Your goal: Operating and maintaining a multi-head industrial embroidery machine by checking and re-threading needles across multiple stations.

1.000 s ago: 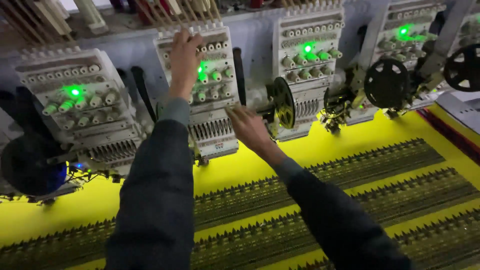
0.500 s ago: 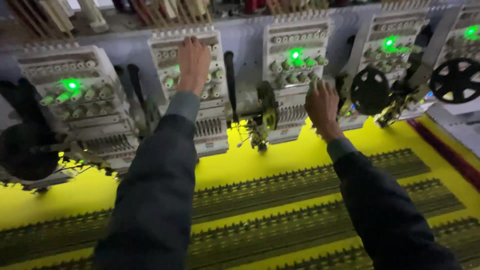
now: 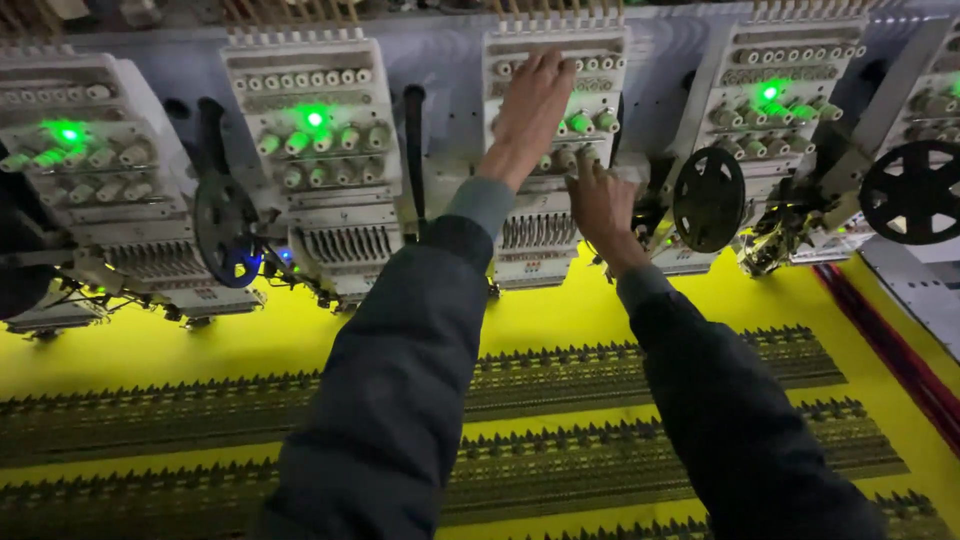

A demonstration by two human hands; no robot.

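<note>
**Both hands raised to one embroidery head**

A row of white multi-needle embroidery heads was seen above a bright yellow fabric stretched on the machine bed, with several dark stitched bands already laid across it. The left hand was held flat, fingers together, against the upper tension knobs of the middle embroidery head. The right hand was set just below, fingers loosely curled at the head's lower knobs; whether thread was pinched could not be told. A black sequin reel stood just beside it. The stitching was judged partly done, with the head being attended to.
</note>
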